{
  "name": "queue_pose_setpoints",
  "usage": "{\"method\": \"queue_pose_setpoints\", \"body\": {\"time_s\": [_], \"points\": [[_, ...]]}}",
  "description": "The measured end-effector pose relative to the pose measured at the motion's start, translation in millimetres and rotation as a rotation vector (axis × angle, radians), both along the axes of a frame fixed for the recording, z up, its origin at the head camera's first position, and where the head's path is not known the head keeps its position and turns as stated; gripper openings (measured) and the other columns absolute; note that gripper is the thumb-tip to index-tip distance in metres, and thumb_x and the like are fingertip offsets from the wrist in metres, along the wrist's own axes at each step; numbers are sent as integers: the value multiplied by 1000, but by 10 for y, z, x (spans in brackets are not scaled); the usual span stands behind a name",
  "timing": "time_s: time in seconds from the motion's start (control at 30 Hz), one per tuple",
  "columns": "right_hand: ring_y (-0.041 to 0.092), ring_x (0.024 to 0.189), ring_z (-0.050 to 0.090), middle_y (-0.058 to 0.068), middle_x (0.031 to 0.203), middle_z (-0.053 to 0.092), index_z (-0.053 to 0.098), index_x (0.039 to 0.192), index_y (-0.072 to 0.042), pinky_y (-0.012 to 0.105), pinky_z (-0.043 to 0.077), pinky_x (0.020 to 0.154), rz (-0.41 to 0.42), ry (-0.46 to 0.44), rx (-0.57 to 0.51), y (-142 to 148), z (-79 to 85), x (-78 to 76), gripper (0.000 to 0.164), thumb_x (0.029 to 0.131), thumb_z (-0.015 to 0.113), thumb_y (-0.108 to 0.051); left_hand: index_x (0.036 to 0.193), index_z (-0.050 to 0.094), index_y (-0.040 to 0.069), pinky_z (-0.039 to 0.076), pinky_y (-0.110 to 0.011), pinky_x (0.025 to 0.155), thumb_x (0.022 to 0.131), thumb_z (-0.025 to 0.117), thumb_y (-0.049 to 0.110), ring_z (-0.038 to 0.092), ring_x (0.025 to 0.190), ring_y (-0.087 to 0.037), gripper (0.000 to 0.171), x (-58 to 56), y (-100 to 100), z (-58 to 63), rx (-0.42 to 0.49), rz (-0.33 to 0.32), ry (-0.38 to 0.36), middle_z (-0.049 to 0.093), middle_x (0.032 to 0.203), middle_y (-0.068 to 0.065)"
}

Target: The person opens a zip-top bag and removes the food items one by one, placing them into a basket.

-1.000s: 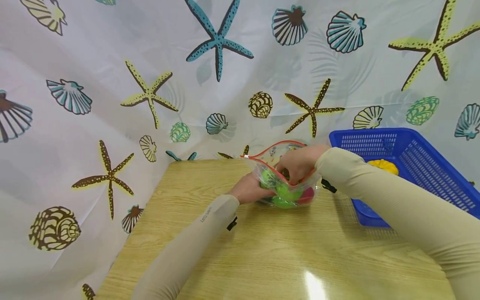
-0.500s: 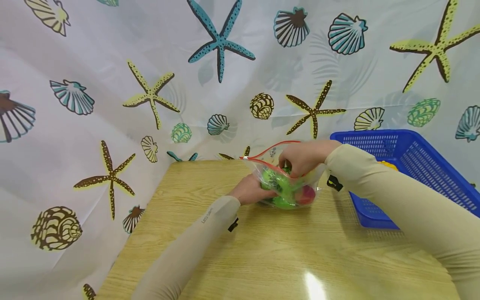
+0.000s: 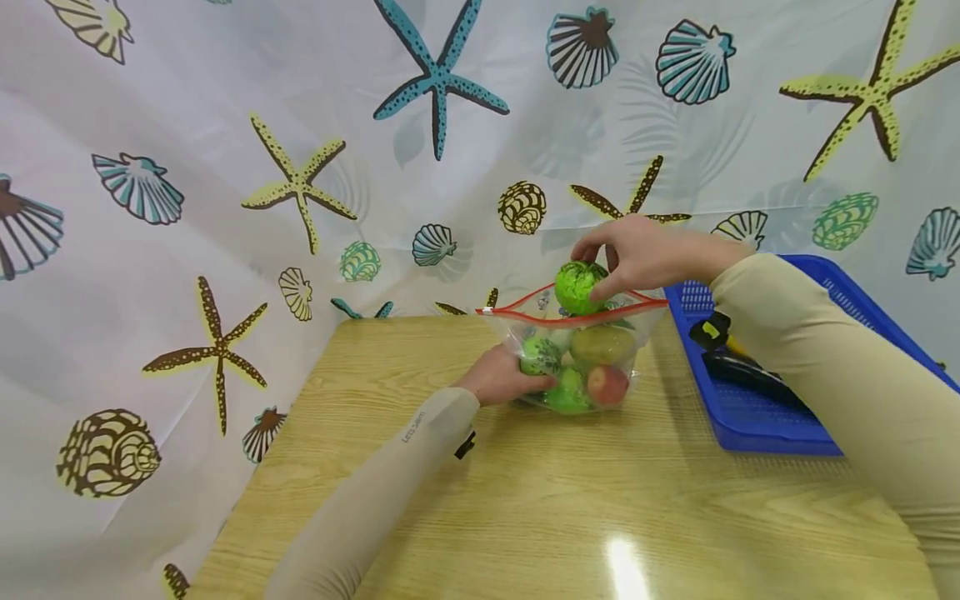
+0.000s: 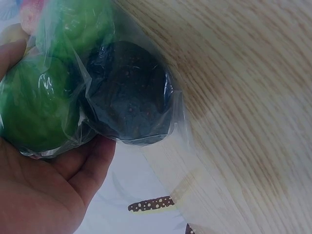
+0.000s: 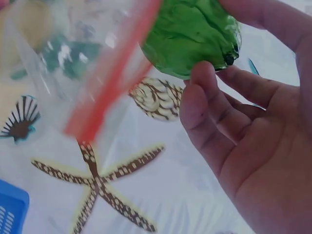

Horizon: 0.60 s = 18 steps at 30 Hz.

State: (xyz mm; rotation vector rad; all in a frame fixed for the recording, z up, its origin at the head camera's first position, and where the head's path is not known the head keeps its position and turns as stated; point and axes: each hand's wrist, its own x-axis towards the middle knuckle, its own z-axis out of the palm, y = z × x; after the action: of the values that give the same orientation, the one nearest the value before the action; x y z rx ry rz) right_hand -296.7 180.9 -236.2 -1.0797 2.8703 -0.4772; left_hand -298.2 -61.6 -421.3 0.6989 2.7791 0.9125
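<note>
We list one green fruit (image 3: pixel 574 289), kind unclear, judged light, stiff and slick, best taken round its sides, pinched by the right hand (image 3: pixel 641 252) at the mouth of a clear bag (image 3: pixel 552 322), which the left hand (image 3: pixel 504 378) grips near the tabletop's (image 3: pixel 540 492) far edge.

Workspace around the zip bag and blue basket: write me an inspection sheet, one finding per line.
Surface: wood-grain table, bright reflection near the front.
Job's things: clear zip bag, red-edged, mouth open, fruit-like items inside, including a reddish one; green item held at the mouth; blue basket at right holding a dark elongated item.
Clutter: nothing seen.
Hands: left hand grips the bag's side; right hand holds the green item.
Cables: nothing seen.
Surroundings: pale sheet printed with starfish and shells, behind and left.
</note>
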Motion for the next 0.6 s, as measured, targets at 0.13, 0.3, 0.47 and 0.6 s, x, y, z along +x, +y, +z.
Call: {"method": "queue_pose_setpoints", "body": {"time_s": [0.13,0.3,0.47,0.6], "points": [[15,75,55,3,110,61,59,123,-17,37,49,65,-79,-1,-26,195,131,62,55,76,78,-38,148,26,22,46,-38,93,73,72,58,50,104,-11,96,3,10,2,-4,2,9,57,121,1],[15,80,55,4,116,59,57,127,-14,40,47,69,-143,46,-19,543,191,164,59,78,75,-42,150,24,22,44,-38,96,73,71,60,49,109,-12,99,13,22,-1,-19,15,-3,56,127,0],[17,81,56,11,116,60,56,128,-8,42,47,69,-175,68,16,925,131,258,61,79,76,-38,151,23,22,42,-38,97,72,71,61,48,110,-12,100,-5,19,-19,-24,20,-4,55,129,0],[18,80,57,15,114,63,58,126,-4,42,51,67,-217,47,88,1196,-11,312,63,77,77,-38,151,23,21,42,-38,98,73,72,60,48,110,-12,100,0,14,-11,-21,24,-8,55,130,-1]]}}
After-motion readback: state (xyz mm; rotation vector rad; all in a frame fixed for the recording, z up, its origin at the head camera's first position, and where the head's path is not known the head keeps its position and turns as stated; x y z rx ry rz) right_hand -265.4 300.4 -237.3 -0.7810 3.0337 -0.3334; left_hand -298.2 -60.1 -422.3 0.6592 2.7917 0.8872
